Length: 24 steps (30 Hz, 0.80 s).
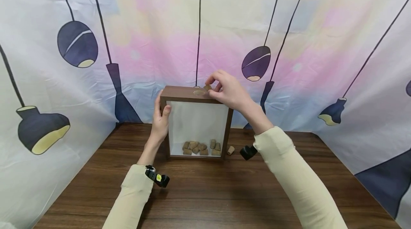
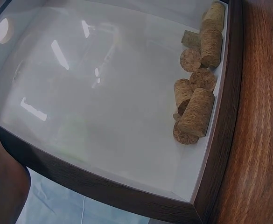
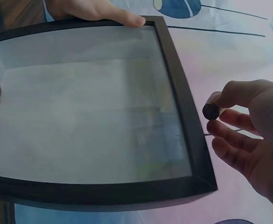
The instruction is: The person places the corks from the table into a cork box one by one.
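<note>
A dark brown wooden shadow box (image 1: 179, 92) with a clear front stands upright on the table. My left hand (image 1: 160, 123) grips its left side, thumb on the front edge and fingers behind. Between thumb and fingertips, my right hand (image 1: 229, 90) pinches a cork (image 3: 211, 111) just above the box's top edge, to the right of the round hole (image 1: 199, 93) there. Several corks (image 2: 197, 112) lie heaped along the bottom inside the box, behind the clear front.
One loose cork (image 1: 231, 150) lies on the wooden table (image 1: 199, 193) by the box's lower right corner. A printed cloth (image 1: 160, 43) with lamp drawings hangs close behind the box. Wrist cameras (image 1: 158, 178) are strapped near both cuffs.
</note>
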Available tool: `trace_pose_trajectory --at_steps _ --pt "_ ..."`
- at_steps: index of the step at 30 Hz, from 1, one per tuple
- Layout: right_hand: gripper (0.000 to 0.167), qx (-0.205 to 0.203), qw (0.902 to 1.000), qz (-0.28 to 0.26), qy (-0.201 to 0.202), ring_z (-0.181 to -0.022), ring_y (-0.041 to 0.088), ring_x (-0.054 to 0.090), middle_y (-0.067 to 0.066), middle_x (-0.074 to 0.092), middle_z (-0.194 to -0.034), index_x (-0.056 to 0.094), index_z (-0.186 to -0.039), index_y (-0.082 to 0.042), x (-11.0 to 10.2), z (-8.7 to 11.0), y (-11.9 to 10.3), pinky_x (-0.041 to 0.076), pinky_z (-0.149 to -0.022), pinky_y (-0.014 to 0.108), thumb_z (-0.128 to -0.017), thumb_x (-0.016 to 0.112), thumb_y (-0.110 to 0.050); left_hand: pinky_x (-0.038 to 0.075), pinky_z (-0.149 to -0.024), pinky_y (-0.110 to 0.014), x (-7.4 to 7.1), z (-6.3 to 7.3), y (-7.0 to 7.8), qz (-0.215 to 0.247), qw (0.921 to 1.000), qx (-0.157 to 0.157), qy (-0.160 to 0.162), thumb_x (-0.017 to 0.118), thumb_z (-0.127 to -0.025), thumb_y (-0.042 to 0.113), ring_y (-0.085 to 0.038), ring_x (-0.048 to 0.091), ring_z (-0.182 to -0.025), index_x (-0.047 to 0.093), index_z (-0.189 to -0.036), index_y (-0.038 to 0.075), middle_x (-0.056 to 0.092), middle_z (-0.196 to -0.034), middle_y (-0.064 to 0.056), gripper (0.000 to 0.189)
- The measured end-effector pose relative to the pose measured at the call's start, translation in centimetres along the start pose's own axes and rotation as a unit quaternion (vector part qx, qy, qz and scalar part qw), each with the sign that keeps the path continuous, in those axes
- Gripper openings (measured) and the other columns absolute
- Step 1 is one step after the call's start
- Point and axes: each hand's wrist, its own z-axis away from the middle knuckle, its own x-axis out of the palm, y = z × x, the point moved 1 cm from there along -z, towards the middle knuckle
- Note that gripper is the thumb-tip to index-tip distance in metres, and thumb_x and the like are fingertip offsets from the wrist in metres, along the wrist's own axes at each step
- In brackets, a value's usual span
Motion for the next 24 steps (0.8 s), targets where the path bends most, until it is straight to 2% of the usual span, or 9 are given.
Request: trace_pose_trajectory --at_steps 2,4,6,9,11,15,18,21,24 --pt "0.015 -0.003 1.0000 0.001 -0.005 -0.082 0.021 0.063 0.010 0.061 -0.109 0.065 -0.105 -0.007 0.4 -0.2 0.0 0.053 -0.078 0.034 -0.090 0.066 -0.007 0.014 -0.121 -0.051 0.0 0.0 0.0 0.000 1.0000 -0.001 0.001 0.044 -0.107 0.033 -0.020 0.005 -0.153 0.014 -0.160 0.010 0.006 -0.167 -0.011 0.065" --pt "0.014 -0.003 0.9999 0.000 -0.011 -0.082 0.021 0.063 0.010 0.061 -0.108 0.065 -0.105 -0.007 0.8 -0.3 -0.1 0.053 -0.077 0.033 -0.090 0.066 -0.007 0.021 -0.116 -0.048 0.0 0.0 0.0 0.003 1.0000 -0.003 0.001 0.044 -0.107 0.032 -0.021 0.026 -0.142 0.014 -0.160 0.010 0.006 -0.167 -0.010 0.065" --pt "0.014 -0.001 0.9999 -0.001 -0.016 -0.082 0.020 0.062 0.009 0.061 -0.108 0.065 -0.104 -0.008 1.1 -0.5 -0.1 0.053 -0.077 0.032 -0.091 0.066 -0.007 0.022 -0.114 -0.045 0.0 0.0 0.0 0.005 1.0000 -0.006 0.001 0.044 -0.107 0.032 -0.016 0.027 -0.139 0.014 -0.160 0.011 0.007 -0.167 -0.008 0.065" --pt "0.013 0.004 0.9998 0.000 -0.020 -0.083 0.020 0.062 0.010 0.061 -0.109 0.064 -0.104 -0.009 1.3 -0.8 -0.3 0.052 -0.077 0.032 -0.091 0.066 -0.007 0.023 -0.113 -0.047 0.0 0.0 0.0 0.010 1.0000 -0.002 0.000 0.045 -0.106 0.034 -0.019 0.027 -0.141 0.014 -0.159 0.008 0.006 -0.167 -0.011 0.067" --pt "0.013 0.005 0.9998 0.003 -0.020 -0.083 0.021 0.061 0.010 0.060 -0.110 0.063 -0.103 -0.008 1.4 -1.0 -0.4 0.052 -0.078 0.033 -0.091 0.067 -0.007 0.016 -0.119 -0.050 0.0 0.0 -0.1 0.010 0.9999 0.001 0.000 0.045 -0.105 0.038 -0.018 0.006 -0.152 0.014 -0.159 0.006 0.005 -0.167 -0.013 0.070" --pt "0.012 0.007 0.9998 0.004 -0.018 -0.084 0.022 0.060 0.011 0.060 -0.111 0.063 -0.102 -0.007 1.8 -1.3 -0.5 0.051 -0.079 0.032 -0.091 0.067 -0.006 0.013 -0.120 -0.056 0.0 -0.1 -0.1 0.011 0.9999 0.005 0.000 0.045 -0.105 0.040 -0.028 0.002 -0.154 0.014 -0.159 0.006 0.003 -0.167 -0.016 0.071" --pt "0.012 0.007 0.9999 0.003 -0.013 -0.085 0.021 0.060 0.011 0.059 -0.109 0.063 -0.102 -0.006 2.1 -1.4 -0.5 0.051 -0.080 0.031 -0.091 0.067 -0.005 0.015 -0.120 -0.052 0.0 -0.1 0.0 0.007 1.0000 0.001 0.000 0.045 -0.106 0.037 -0.022 0.004 -0.153 0.014 -0.160 0.009 0.004 -0.167 -0.014 0.068" --pt "0.012 0.005 1.0000 0.002 -0.006 -0.085 0.020 0.060 0.008 0.058 -0.106 0.063 -0.102 -0.008 2.3 -1.3 -0.5 0.051 -0.080 0.030 -0.091 0.067 -0.005 0.022 -0.115 -0.045 0.0 -0.1 0.0 0.008 1.0000 -0.002 0.001 0.044 -0.107 0.032 -0.018 0.025 -0.141 0.014 -0.159 0.008 0.007 -0.166 -0.013 0.066" --pt "0.012 0.003 1.0000 0.000 0.001 -0.085 0.019 0.060 0.007 0.058 -0.106 0.063 -0.103 -0.009 2.5 -1.4 -0.5 0.051 -0.079 0.030 -0.092 0.067 -0.006 0.023 -0.113 -0.043 0.1 -0.1 0.1 0.010 0.9999 -0.002 0.001 0.044 -0.107 0.029 -0.015 0.026 -0.139 0.013 -0.159 0.007 0.008 -0.166 -0.013 0.065"
